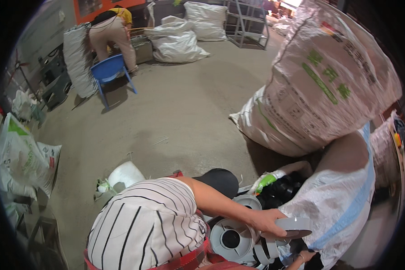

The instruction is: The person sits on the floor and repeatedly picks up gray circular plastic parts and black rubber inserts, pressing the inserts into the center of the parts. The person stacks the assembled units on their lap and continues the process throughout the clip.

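My left hand (271, 223) reaches across from the striped sleeve and grips a grey ring-shaped plastic part (294, 223) by its near side. Lower down, my right hand (304, 257), with a band at the wrist, shows only in part beside the white woven sack with a blue stripe (342, 202). Its fingers are hidden. Under my left forearm lie several grey round plastic parts, one with a dark centre hole (231, 239). Black plastic parts (281, 191) are heaped just beyond, next to a white and green crumpled piece (266, 181).
A large full white sack (319, 85) leans at the right. Far left, a person (114, 33) bends over behind a blue chair (108, 69). White sacks (175, 40) and a grey metal rack (249, 24) stand at the back. More bags (24, 153) sit along the left.
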{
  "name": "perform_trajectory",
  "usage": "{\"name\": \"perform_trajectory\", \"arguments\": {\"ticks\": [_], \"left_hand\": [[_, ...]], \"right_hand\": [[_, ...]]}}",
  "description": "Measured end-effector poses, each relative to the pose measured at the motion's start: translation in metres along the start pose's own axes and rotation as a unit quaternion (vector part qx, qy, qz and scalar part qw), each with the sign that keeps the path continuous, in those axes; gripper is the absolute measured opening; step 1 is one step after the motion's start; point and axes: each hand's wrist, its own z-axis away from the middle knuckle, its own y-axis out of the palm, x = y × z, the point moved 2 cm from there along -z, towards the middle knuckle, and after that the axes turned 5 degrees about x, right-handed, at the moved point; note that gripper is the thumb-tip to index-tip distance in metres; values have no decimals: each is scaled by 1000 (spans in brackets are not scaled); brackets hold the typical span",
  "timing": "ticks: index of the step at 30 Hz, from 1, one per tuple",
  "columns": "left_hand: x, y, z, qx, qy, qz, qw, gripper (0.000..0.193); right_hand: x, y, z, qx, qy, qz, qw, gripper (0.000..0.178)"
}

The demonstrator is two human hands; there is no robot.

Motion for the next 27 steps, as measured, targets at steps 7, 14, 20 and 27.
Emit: {"name": "perform_trajectory", "arguments": {"ticks": [7, 14, 20, 27], "left_hand": [[-8, 6, 10, -4, 7, 57, 998, 53], [-29, -5, 40, -76, -15, 12, 997, 42], [-23, 1, 58, -138, -1, 189, 972, 39], [-35, -5, 100, -109, 33, 181, 977, 41]], "right_hand": [[20, -62, 84, -20, -18, -11, 1000, 64], [118, -169, 220, -18, -106, -130, 986, 52], [210, -213, 325, 108, -225, -146, 957, 42], [270, -171, 394, 172, -402, -178, 881, 52]]}}
